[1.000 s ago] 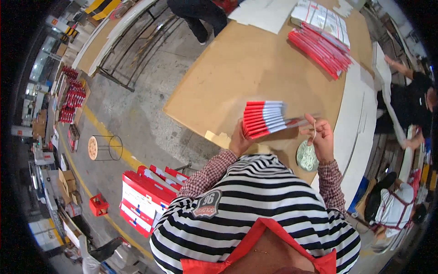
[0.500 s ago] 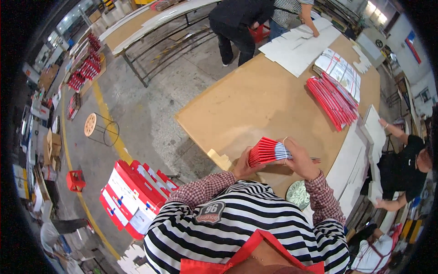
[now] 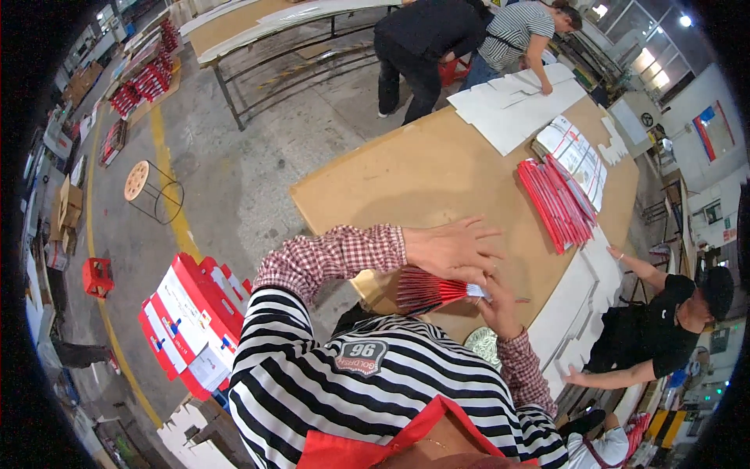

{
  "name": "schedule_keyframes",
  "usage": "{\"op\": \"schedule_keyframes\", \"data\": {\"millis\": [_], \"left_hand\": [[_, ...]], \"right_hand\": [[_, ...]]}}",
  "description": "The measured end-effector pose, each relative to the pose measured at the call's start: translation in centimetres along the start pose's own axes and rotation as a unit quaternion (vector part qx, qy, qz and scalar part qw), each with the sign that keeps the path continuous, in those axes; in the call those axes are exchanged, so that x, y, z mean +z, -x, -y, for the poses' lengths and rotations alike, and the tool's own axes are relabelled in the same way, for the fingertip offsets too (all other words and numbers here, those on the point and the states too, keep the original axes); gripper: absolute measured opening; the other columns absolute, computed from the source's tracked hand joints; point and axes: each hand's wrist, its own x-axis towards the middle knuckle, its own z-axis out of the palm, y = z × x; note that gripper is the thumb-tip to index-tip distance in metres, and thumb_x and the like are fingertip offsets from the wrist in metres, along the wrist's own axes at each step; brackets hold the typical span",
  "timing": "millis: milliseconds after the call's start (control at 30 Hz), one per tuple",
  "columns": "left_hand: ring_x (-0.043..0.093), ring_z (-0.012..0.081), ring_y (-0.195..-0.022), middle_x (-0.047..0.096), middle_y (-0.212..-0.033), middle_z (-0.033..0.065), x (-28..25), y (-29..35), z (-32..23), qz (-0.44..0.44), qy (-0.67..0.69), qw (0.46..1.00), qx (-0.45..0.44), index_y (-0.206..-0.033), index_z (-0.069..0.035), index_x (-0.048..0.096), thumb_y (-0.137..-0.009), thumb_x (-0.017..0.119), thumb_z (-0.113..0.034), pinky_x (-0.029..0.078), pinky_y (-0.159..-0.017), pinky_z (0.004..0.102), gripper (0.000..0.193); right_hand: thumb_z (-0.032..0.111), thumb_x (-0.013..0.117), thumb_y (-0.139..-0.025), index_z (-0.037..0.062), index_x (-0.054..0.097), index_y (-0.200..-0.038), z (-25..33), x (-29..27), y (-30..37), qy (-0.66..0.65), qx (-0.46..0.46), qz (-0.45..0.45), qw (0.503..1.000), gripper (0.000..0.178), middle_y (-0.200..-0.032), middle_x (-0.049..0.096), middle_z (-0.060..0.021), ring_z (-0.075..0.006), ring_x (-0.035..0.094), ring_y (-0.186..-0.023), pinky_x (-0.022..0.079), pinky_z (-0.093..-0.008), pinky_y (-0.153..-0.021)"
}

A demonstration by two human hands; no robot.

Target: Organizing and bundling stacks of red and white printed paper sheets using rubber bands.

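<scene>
A fanned stack of red and white sheets (image 3: 426, 291) lies at the near edge of the brown cardboard-topped table (image 3: 422, 168). My left hand (image 3: 451, 250) rests flat on top of the fan with its fingers spread wide. My right hand (image 3: 498, 309) pinches the stack's narrow right end, where the sheets come together. Both plaid sleeves reach out over my striped shirt.
Farther along the table lie a pile of red sheets (image 3: 556, 205), printed white sheets (image 3: 576, 150) and white die-cut boards (image 3: 516, 109). A person in black (image 3: 656, 340) leans in at the right; two people (image 3: 457, 39) work at the far end. Red and white boxes (image 3: 191, 320) and a wire stool (image 3: 150, 187) stand on the floor.
My left hand has let go of the stack's left side and now lies spread over it. The fan has come down to the table's near edge, and the view has swung toward the far end.
</scene>
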Motion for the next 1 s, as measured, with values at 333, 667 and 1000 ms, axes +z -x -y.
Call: {"op": "schedule_keyframes", "data": {"millis": [333, 667, 1000], "left_hand": [[0.048, 0.0228, -0.088, 0.049, -0.084, 0.0042, -1.2, -1.9, 0.8, 0.044, -0.023, 0.989, 0.138, -0.081, -0.011, 0.061, -0.087, 0.046, -0.034, 0.037, -0.083, 0.0424, 0.028], [0.043, 0.0158, -0.055, 0.042, -0.060, 0.0021, 5.3, 4.3, 1.8, -0.460, 0.302, 0.831, -0.082, -0.056, -0.008, 0.044, -0.082, 0.059, -0.025, 0.037, -0.052, 0.0285, 0.034], [0.039, 0.0284, -0.114, 0.038, -0.120, 0.0186, 5.2, 7.6, -2.5, -0.497, 0.001, 0.844, -0.202, -0.115, -0.005, 0.038, -0.053, 0.082, -0.039, 0.032, -0.095, 0.0400, 0.084]], "right_hand": [[0.003, 0.064, -0.068, 0.0059, 0.060, -0.100, -0.3, 0.9, 0.2, -0.004, 0.032, 0.036, 0.999, 0.033, -0.092, 0.061, -0.0137, -0.0306, 0.059, -0.083, 0.046, -0.0350, -0.073], [0.003, 0.058, -0.079, -0.0012, 0.059, -0.096, -1.8, 1.0, -1.5, -0.088, 0.164, -0.068, 0.980, 0.017, -0.077, 0.060, -0.0046, -0.0077, 0.054, -0.069, 0.044, -0.0228, -0.062], [0.008, 0.061, -0.079, -0.0002, 0.061, -0.091, -1.0, 1.5, -4.1, -0.187, 0.111, 0.054, 0.975, 0.015, -0.076, 0.059, -0.0042, -0.0102, 0.055, -0.073, 0.045, -0.0257, -0.065]]}}
